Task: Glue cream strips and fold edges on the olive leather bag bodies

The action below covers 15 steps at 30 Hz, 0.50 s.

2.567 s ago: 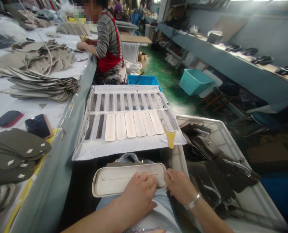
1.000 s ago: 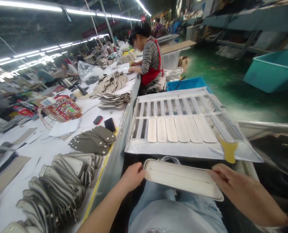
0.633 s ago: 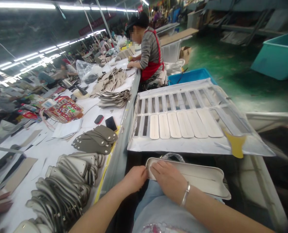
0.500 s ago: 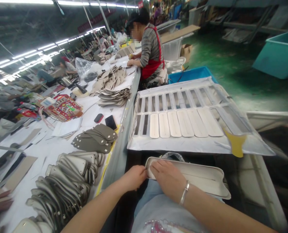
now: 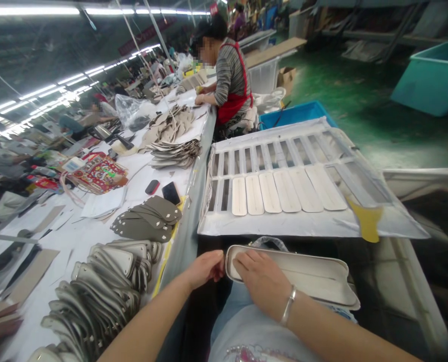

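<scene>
The white slotted rack (image 5: 265,227) carries six pale strips (image 5: 272,193) in its near row. On the rack's near side, over the person's lap, lies a long cream panel (image 5: 314,274): slightly aslant, round-cornered at its left end, with a raised rim, a thin dark centre line and a wavy dip at its right end. Also nearside of the rack, the right hand (image 5: 261,279) rests fingers-flat on the panel, thumb hidden; the left hand (image 5: 206,266) curls beside its end, pinch unclear.
</scene>
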Available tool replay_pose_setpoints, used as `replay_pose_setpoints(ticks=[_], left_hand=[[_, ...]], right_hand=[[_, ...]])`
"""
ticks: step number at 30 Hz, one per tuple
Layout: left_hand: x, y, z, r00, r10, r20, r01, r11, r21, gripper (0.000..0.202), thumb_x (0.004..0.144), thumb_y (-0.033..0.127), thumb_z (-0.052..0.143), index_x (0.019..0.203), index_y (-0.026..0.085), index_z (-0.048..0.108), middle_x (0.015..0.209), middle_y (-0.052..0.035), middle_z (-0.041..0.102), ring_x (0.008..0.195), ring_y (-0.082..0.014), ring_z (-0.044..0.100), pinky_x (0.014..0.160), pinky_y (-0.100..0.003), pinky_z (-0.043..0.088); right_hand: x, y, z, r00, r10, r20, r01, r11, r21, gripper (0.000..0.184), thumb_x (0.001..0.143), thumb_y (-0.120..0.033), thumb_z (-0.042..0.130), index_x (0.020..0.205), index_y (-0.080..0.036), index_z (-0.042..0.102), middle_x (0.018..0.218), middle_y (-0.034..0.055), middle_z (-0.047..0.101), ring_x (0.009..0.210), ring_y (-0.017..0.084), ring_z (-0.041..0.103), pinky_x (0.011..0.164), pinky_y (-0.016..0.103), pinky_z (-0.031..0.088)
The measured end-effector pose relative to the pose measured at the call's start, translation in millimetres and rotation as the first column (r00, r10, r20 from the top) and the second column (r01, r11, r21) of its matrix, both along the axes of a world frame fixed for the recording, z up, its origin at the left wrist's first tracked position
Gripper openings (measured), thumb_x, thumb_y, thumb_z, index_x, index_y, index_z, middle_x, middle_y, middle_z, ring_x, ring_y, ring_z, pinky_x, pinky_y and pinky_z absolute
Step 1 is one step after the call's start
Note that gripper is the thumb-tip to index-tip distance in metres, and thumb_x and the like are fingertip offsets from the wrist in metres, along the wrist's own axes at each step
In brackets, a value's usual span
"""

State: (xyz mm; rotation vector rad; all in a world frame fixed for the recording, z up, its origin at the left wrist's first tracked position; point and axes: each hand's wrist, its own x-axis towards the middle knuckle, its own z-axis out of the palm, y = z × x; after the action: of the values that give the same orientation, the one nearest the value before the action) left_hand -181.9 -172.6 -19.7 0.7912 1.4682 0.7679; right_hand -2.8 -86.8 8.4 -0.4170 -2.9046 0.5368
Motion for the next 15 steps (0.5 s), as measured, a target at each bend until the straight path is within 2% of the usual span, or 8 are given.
replay_pose_setpoints(ticks=[3, 6, 15], left_hand=[[0, 3, -10.8, 0.996, 0.057, 0.063, -0.062, 0.996, 0.066, 0.043, 0.075, 0.058, 0.052, 0.068, 0.018, 0.038, 0.054, 0.0054, 0.047, 0.045, -0.0058, 0.044, 0.044, -0.016, 0.034], [0, 7, -16.7, 0.993, 0.076, 0.091, -0.085, 0.992, 0.094, 0.041, 0.073, 0.054, 0.058, 0.069, 0.018, 0.038, 0.049, 0.0066, 0.046, 0.041, -0.0054, 0.043, 0.042, -0.016, 0.033], [-1, 13, -14.8, 0.997, 0.073, 0.030, -0.076, 0.988, 0.132, 0.037, 0.075, 0.048, 0.060, 0.068, 0.018, 0.040, 0.045, 0.0070, 0.048, 0.038, -0.0063, 0.044, 0.037, -0.015, 0.034]], right_hand=[[0, 1, -1.2, 1.000, -0.016, 0.012, 0.016, 1.000, -0.024, 0.023, 0.082, -0.012, 0.046, 0.102, -0.017, 0.056, 0.100, 0.0047, 0.056, 0.091, 0.022, 0.046, 0.076, 0.038, 0.036], [0, 1, -3.2, 1.000, -0.025, 0.016, 0.025, 0.999, -0.029, 0.025, 0.083, -0.012, 0.045, 0.104, -0.018, 0.056, 0.102, 0.0041, 0.056, 0.091, 0.022, 0.047, 0.078, 0.038, 0.037], [-2, 4, -2.8, 1.000, -0.018, 0.020, 0.019, 0.999, -0.050, 0.027, 0.083, -0.011, 0.043, 0.106, -0.018, 0.056, 0.103, 0.0051, 0.057, 0.093, 0.022, 0.047, 0.082, 0.040, 0.038]])
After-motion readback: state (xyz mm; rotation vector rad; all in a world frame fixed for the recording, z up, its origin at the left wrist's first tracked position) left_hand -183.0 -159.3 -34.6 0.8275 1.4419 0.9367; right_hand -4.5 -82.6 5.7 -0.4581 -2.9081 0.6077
